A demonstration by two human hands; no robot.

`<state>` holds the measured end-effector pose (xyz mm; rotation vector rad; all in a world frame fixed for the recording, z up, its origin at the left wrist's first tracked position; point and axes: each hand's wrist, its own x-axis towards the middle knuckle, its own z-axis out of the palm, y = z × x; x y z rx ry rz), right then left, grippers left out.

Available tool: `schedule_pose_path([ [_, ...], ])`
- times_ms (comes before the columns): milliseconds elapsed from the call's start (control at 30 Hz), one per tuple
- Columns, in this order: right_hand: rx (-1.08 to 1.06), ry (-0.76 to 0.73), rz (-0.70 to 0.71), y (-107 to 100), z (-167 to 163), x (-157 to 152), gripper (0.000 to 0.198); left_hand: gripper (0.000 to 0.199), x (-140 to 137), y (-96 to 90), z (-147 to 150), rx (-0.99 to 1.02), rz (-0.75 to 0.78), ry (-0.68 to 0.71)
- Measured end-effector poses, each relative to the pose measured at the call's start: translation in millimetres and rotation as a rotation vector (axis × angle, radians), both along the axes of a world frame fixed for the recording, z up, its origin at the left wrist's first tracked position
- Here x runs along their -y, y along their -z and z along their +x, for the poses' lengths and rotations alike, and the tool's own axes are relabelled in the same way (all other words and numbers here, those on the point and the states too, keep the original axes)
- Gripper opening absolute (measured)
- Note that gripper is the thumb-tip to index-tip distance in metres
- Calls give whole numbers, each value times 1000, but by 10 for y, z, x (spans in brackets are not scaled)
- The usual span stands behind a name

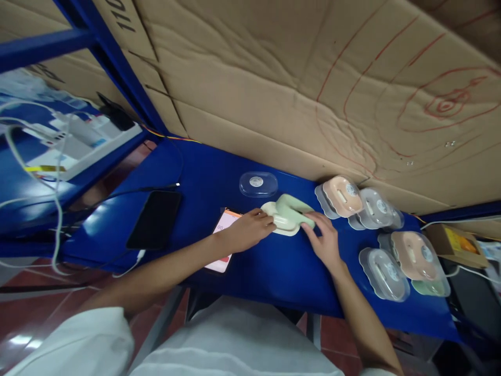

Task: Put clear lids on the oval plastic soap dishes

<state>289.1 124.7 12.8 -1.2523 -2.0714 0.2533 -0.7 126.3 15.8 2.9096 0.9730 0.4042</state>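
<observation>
My left hand (256,228) has its fingers closed on the left rim of a cream oval soap dish (288,231), which is on or just above the blue table. In my right hand (324,240) a pale green soap dish part (290,205) is pinched by its right end, thumb below and fingers above. This green part is tilted and overlaps the cream dish. Whether the two touch cannot be made out. Behind them a clear oval lid (266,184) with a round label lies on the table.
Stacked lidded soap dishes stand at the right, such as a pink one (342,196) and a grey one (385,274). A lit phone (219,263) lies under my left forearm. Farther left are a dark phone (154,219), cables and a power strip (105,151). A cardboard wall (242,94) rises behind.
</observation>
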Motion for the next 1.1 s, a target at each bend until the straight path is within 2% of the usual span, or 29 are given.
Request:
schedule_pose_path([
  [100,133,-110,14,30,-101,73,28,20,6,5,9,-18,44,14],
  [200,185,-154,2,91,-153,112,38,15,-13,-74,-52,-21,85,59],
  [267,190,-161,-5,126,-159,117,43,21,-11,-121,-91,-22,142,57],
  [367,200,-207,-10,159,-152,105,40,42,-1,-139,-128,-10,224,-10],
  [433,216,-262,-7,173,-153,94,39,48,-5,-128,-138,-13,239,-39],
  [633,298,-295,61,187,-179,86,41,17,-64,-119,-142,-48,83,-25],
  [967,393,-302,166,161,-218,106,39,10,-59,-110,-120,-127,69,30],
  [1100,362,-318,120,155,-244,120,40,18,-152,-104,-205,60,-26,13],
])
